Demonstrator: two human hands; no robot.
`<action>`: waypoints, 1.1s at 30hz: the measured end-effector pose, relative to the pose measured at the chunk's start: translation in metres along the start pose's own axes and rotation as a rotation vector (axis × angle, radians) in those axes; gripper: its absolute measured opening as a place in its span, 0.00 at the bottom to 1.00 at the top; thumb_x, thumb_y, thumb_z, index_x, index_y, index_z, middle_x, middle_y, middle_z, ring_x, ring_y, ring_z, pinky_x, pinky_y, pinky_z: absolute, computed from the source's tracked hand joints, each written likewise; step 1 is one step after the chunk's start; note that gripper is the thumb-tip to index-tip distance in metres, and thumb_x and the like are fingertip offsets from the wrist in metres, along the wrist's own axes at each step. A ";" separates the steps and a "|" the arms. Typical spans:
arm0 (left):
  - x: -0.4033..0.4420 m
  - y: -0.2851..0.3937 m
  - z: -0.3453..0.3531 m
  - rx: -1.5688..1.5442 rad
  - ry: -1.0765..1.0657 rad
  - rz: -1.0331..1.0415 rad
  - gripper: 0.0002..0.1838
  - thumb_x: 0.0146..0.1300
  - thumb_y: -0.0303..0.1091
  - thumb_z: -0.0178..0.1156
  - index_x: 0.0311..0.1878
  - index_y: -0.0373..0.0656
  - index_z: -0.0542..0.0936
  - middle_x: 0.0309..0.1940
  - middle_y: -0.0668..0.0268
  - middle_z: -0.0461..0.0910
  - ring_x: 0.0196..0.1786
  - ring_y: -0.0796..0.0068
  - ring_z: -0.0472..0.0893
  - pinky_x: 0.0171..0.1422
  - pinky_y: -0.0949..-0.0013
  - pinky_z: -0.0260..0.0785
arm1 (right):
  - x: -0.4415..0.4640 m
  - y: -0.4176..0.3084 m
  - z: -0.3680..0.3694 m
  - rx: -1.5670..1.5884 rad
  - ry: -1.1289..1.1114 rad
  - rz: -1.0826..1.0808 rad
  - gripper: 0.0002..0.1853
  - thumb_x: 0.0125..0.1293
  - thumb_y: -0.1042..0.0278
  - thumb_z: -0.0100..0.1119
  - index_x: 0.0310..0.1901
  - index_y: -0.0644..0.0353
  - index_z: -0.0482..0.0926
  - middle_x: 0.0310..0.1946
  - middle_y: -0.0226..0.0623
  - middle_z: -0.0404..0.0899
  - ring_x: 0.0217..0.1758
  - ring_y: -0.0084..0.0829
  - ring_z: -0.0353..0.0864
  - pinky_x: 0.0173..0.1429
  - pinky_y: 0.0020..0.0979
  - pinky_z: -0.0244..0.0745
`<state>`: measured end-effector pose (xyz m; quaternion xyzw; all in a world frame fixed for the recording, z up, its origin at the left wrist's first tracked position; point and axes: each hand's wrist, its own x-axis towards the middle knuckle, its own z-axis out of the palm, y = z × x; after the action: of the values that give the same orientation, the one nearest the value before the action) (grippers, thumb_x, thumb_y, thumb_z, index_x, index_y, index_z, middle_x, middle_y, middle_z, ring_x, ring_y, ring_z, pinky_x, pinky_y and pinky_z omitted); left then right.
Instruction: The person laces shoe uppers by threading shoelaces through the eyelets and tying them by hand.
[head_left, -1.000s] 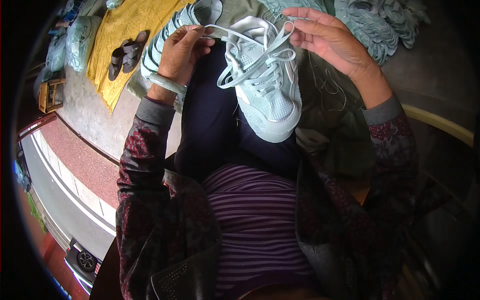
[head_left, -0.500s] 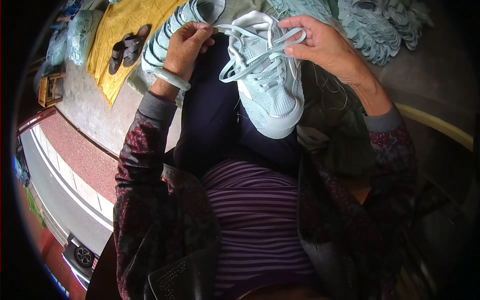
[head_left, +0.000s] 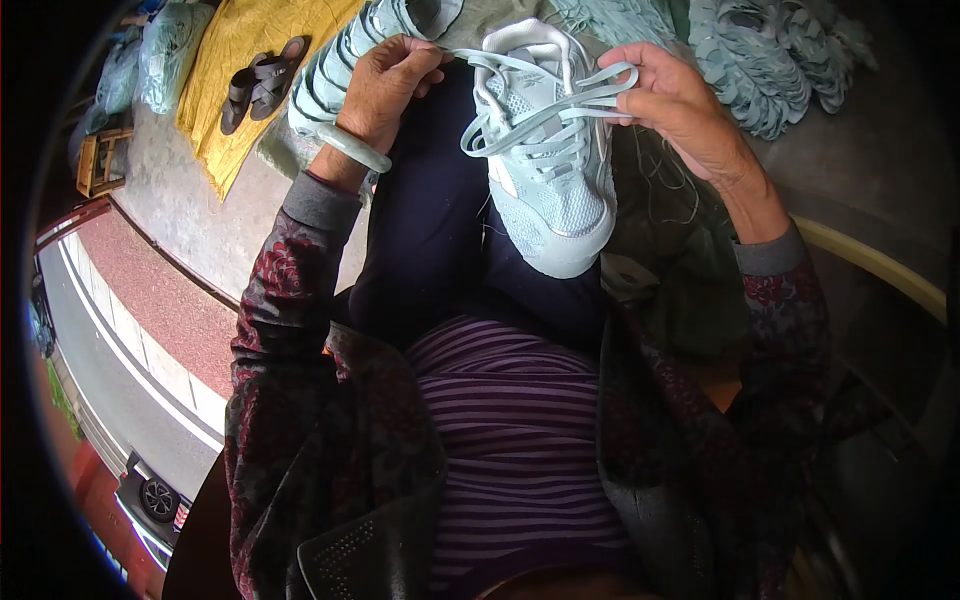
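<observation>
A pale blue-white sneaker (head_left: 550, 190) rests on my dark-trousered lap, its toe pointing towards me. Its light shoelace (head_left: 545, 118) forms loops across the tongue and over the sides. At the shoe's left, my left hand (head_left: 398, 78) pinches one lace end, and that strand runs taut to the shoe's collar. My right hand (head_left: 668, 100) holds a lace loop between thumb and fingers on the other side. The lower rows of lacing lie flat through the eyelets. A pale bangle (head_left: 352, 148) circles my left wrist.
Stacked pale blue shoe pieces (head_left: 335, 75) curve behind my left hand. Bundles of similar pieces (head_left: 750, 70) lie at upper right. Dark sandals (head_left: 265, 82) sit on a yellow cloth (head_left: 215, 100). A wooden stool (head_left: 98, 165) and a parked car (head_left: 150, 500) show at left.
Both hands and the sneaker have shifted slightly right in view. The lace loop in my right hand is drawn a bit farther out from the shoe. Both hands keep their hold.
</observation>
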<state>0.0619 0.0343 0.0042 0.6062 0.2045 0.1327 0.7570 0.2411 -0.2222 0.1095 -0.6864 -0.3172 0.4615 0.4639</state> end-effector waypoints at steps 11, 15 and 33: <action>0.008 0.014 0.004 0.251 0.039 0.214 0.11 0.70 0.31 0.60 0.50 0.35 0.79 0.40 0.69 0.81 0.41 0.81 0.79 0.48 0.78 0.71 | -0.006 0.015 -0.001 0.062 0.138 -0.018 0.20 0.70 0.61 0.60 0.57 0.66 0.75 0.42 0.34 0.80 0.41 0.20 0.80 0.51 0.25 0.77; 0.015 0.024 0.021 0.329 -0.102 0.239 0.14 0.71 0.34 0.62 0.53 0.36 0.78 0.42 0.68 0.82 0.44 0.81 0.79 0.52 0.77 0.72 | -0.006 0.043 -0.011 0.063 0.227 0.015 0.21 0.71 0.57 0.61 0.56 0.64 0.76 0.45 0.33 0.79 0.43 0.21 0.79 0.51 0.26 0.77; 0.068 0.006 0.059 0.602 -0.392 0.108 0.23 0.64 0.41 0.65 0.53 0.31 0.78 0.42 0.49 0.84 0.45 0.64 0.84 0.50 0.63 0.75 | 0.008 0.127 0.077 0.381 0.837 -0.055 0.22 0.73 0.55 0.56 0.60 0.62 0.79 0.56 0.35 0.81 0.60 0.28 0.76 0.65 0.27 0.68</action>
<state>0.1497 0.0146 0.0107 0.8258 0.0532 -0.0122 0.5613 0.1733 -0.2360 -0.0226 -0.7075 -0.0301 0.1824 0.6821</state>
